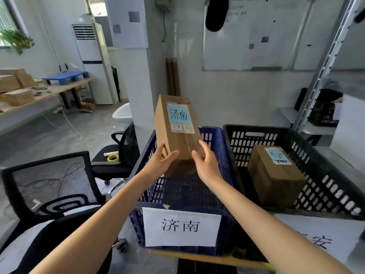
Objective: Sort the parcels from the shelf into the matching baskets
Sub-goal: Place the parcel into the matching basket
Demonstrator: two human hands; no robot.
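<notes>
A long cardboard parcel [175, 131] with a blue label reading 济南 is held tilted over the blue basket [219, 155], its far end raised. My left hand [158, 163] grips its near left corner, thumb on top. My right hand [205, 163] holds its near right side, fingers curled along the edge. The blue basket carries a white sign 济南 [181, 226] on its front wall. To its right stands a black basket [325, 186] holding another cardboard parcel [276, 177] with a blue label.
Two black mesh office chairs [59, 184] stand to the left; one seat carries a yellow tape roll [113, 158]. A metal shelf [324, 62] rises at the right. A far-left table [49, 91] holds several cardboard boxes. A white pillar stands behind the baskets.
</notes>
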